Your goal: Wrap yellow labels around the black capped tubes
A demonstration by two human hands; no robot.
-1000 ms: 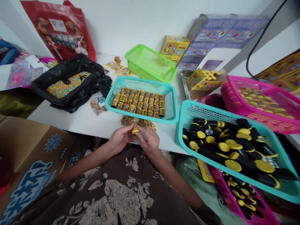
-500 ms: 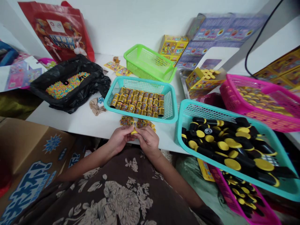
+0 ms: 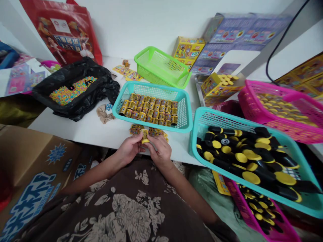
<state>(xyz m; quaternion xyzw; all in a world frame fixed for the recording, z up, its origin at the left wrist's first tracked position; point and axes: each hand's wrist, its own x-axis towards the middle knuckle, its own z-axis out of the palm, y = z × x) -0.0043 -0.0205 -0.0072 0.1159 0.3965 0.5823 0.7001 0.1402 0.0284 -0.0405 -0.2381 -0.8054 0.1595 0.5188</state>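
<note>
My left hand (image 3: 131, 147) and my right hand (image 3: 160, 150) meet at the table's front edge, both pinching one small yellow-capped tube (image 3: 144, 136) with a printed label. Just behind it lies a small pile of yellow printed stickers (image 3: 151, 131). Beyond that stands a teal basket (image 3: 184, 116) with rows of labelled tubes (image 3: 150, 110). To my right a larger teal basket (image 3: 199, 121) holds several black tubes with yellow caps (image 3: 242, 156).
A black bag of coloured beads (image 3: 73, 88) lies at the left, an empty green basket (image 3: 161, 67) at the back. Pink baskets (image 3: 282, 111) stand at the right, one (image 3: 262, 210) below the table. Printed cartons (image 3: 219, 84) line the wall; a cardboard box (image 3: 32, 168) stands by my left knee.
The hands stay together at the table edge, turning the small tube slightly between the fingers; it now stands a little higher. Nothing else has moved.
</note>
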